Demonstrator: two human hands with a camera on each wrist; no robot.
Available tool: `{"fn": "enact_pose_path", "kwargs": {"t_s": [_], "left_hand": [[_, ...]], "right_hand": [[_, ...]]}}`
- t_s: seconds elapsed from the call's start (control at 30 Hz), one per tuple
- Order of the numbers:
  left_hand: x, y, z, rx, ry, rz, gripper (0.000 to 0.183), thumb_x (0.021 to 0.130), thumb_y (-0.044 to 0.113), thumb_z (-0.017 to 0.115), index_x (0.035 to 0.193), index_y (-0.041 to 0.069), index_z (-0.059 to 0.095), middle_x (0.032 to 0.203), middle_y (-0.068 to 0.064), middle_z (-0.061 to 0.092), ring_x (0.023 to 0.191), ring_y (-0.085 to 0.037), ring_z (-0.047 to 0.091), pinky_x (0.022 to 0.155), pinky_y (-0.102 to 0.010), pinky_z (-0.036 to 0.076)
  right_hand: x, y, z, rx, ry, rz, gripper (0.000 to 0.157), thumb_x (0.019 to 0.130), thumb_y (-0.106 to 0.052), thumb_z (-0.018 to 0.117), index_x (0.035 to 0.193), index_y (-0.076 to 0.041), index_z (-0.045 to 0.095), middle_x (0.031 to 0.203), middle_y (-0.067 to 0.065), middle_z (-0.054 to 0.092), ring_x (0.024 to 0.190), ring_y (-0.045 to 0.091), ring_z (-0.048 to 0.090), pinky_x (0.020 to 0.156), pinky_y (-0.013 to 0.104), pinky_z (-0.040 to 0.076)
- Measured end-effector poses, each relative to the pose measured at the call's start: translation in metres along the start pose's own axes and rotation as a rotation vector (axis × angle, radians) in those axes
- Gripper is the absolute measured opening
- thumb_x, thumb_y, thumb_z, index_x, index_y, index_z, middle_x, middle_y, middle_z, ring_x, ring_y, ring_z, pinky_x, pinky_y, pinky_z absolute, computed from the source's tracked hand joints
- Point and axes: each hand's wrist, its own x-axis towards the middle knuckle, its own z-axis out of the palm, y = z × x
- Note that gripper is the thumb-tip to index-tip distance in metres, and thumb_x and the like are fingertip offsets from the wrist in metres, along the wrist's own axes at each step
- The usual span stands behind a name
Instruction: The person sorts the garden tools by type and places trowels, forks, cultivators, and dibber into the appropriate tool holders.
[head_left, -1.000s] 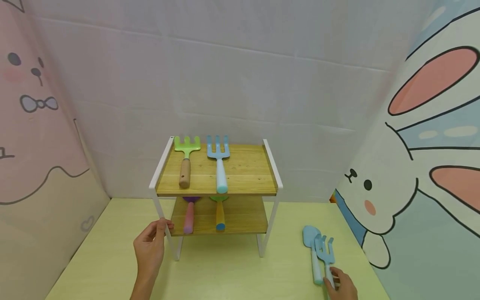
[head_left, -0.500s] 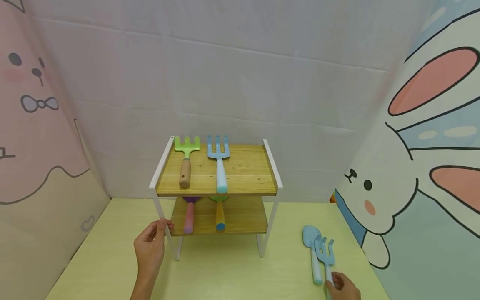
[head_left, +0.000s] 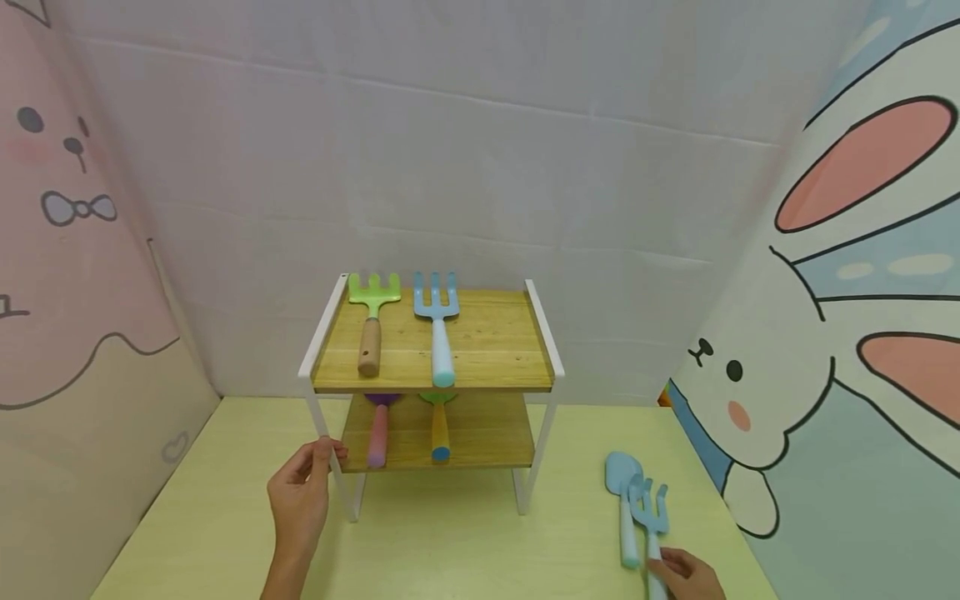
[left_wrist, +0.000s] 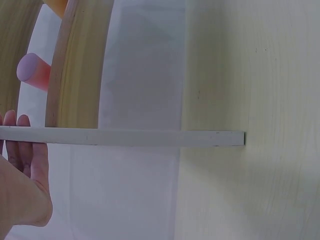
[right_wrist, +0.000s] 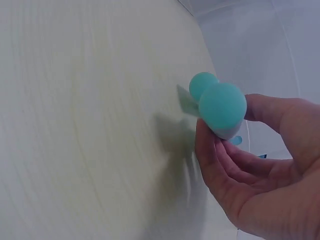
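Observation:
My right hand (head_left: 686, 575) pinches the pale handle of a blue hand fork (head_left: 651, 521) at the table's right side. Its tines overlap the blade edge of a blue trowel (head_left: 622, 475). In the right wrist view, thumb and fingers lie on either side of the fork handle's teal end (right_wrist: 222, 105); the trowel's teal end (right_wrist: 202, 84) shows just behind. At the left, my left hand (head_left: 300, 500) holds the front left leg of a two-tier wooden rack (head_left: 498, 333). The left wrist view shows fingers behind that white leg (left_wrist: 140, 137).
A green rake (head_left: 373, 300) with wooden handle and another blue hand fork (head_left: 442, 350) lie on the top tier. Below are tools with a pink handle (head_left: 378, 437) and a yellow handle (head_left: 440, 429), heads partly hidden. Printed cloth walls surround the pale table (head_left: 450, 542).
My right hand and the hand fork have shifted slightly toward me, with the fork's handle swinging a little left. The trowel's handle has moved slightly left. My left hand stays on the rack.

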Motion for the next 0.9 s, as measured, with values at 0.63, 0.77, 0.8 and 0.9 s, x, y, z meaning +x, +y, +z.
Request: {"fn": "enact_pose_path", "kwargs": {"t_s": [0.63,0.77,0.8,0.9], "left_hand": [[-0.001,0.0,-0.001,0.006,-0.009,0.016,0.024,0.105,0.005,0.06,0.092,-0.01,0.074,0.08,-0.004,0.076,0.078,-0.008,0.073,0.077,-0.015,0.055],[-0.001,-0.001,-0.001,0.014,-0.009,0.015,0.025,0.105,0.007,0.059,0.092,-0.009,0.074,0.08,-0.004,0.076,0.078,-0.008,0.073,0.077,-0.014,0.054],[0.0,-0.001,-0.001,0.015,-0.008,0.014,0.026,0.105,0.007,0.059,0.092,-0.009,0.074,0.08,-0.004,0.076,0.078,-0.008,0.073,0.077,-0.014,0.055],[0.0,-0.001,0.0,0.027,-0.003,0.011,0.026,0.105,0.008,0.06,0.091,-0.009,0.074,0.079,-0.002,0.076,0.078,-0.007,0.073,0.076,-0.015,0.055]], "right_hand": [[-0.007,-0.007,-0.003,0.201,-0.069,0.05,0.079,0.083,-0.036,0.087,0.133,0.016,0.054,0.098,0.014,0.075,0.088,0.025,0.072,0.074,0.041,0.06],[-0.011,-0.012,-0.001,0.284,-0.06,0.034,0.075,0.083,-0.029,0.087,0.135,0.015,0.054,0.099,0.01,0.075,0.088,0.025,0.072,0.073,0.042,0.06],[-0.012,-0.013,0.0,0.292,-0.055,0.03,0.076,0.083,-0.029,0.088,0.135,0.014,0.054,0.099,0.01,0.075,0.087,0.025,0.072,0.073,0.043,0.061],[-0.016,-0.017,0.001,0.293,-0.037,0.02,0.078,0.081,-0.029,0.089,0.136,0.014,0.054,0.099,0.01,0.075,0.086,0.024,0.072,0.072,0.043,0.061]]}}
